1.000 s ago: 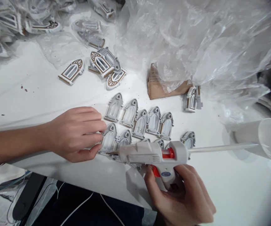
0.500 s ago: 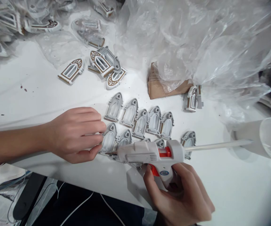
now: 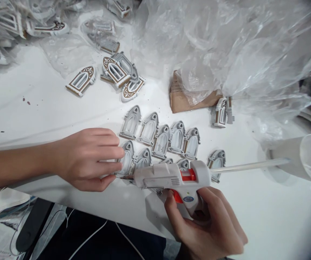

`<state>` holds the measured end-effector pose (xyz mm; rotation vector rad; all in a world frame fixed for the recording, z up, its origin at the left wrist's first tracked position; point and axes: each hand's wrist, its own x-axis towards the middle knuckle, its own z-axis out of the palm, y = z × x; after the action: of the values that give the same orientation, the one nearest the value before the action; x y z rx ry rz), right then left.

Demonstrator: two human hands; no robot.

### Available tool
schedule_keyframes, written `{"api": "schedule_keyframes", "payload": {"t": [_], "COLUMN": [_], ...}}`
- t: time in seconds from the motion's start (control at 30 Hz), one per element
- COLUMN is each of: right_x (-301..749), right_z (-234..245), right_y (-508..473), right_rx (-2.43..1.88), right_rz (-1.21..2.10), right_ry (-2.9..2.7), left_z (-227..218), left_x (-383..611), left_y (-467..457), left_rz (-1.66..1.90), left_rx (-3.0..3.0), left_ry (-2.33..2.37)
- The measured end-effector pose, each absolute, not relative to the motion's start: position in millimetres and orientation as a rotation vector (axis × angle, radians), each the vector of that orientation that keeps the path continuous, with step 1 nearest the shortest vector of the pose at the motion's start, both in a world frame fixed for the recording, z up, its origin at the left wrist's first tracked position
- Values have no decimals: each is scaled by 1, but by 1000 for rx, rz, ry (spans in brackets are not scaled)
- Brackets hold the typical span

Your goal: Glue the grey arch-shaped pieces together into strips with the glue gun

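My right hand (image 3: 212, 231) grips a white hot glue gun (image 3: 159, 177) with a red trigger, one finger on the trigger. A long glue stick (image 3: 250, 167) sticks out of its back. The nozzle points left, at the lower edge of a small arched window ornament (image 3: 127, 157) lying face down. My left hand (image 3: 93, 159) has its curled fingers on that ornament's left edge, thumb low beside the nozzle. More face-down ornaments (image 3: 148, 130) lie in two rows; the gun hides part of the nearer row. One ornament (image 3: 217, 160) lies apart on the right.
Face-up brown-and-white ornaments (image 3: 81, 81) lie farther back, some stacked. Crumpled clear plastic bags (image 3: 226, 43) fill the back right, beside a cardboard piece (image 3: 190, 103). A white cup (image 3: 298, 159) lies on its side at right. Cables (image 3: 90, 238) hang below the table's front edge.
My left hand has shifted slightly right and down, its fingertips farther over the ornament's left edge. The glue gun has moved only slightly left, and its nozzle stays by the ornament's lower edge.
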<state>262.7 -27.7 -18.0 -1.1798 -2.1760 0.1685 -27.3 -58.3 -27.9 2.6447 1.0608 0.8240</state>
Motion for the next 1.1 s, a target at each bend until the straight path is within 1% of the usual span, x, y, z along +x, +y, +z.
{"api": "schedule_keyframes", "payload": {"t": [0.47, 0.63, 0.9, 1.1], "right_x": [265, 264, 263, 263], "right_z": [-20, -20, -20, -19], "right_y": [-29, -28, -29, -28], "right_rx": [-1241, -1251, -1252, -1242], "right_rz": [125, 131, 129, 119], "right_ry": [-2148, -2186, -2188, -2194], "left_z": [-29, -31, -27, -27], "left_x": [-29, -29, -28, -27], "left_y": [-59, -60, -59, -57], "left_rz": [706, 739, 675, 720], "left_rx": [2607, 2545, 2620, 2614], "left_ry": [1114, 1129, 1114, 1072]}}
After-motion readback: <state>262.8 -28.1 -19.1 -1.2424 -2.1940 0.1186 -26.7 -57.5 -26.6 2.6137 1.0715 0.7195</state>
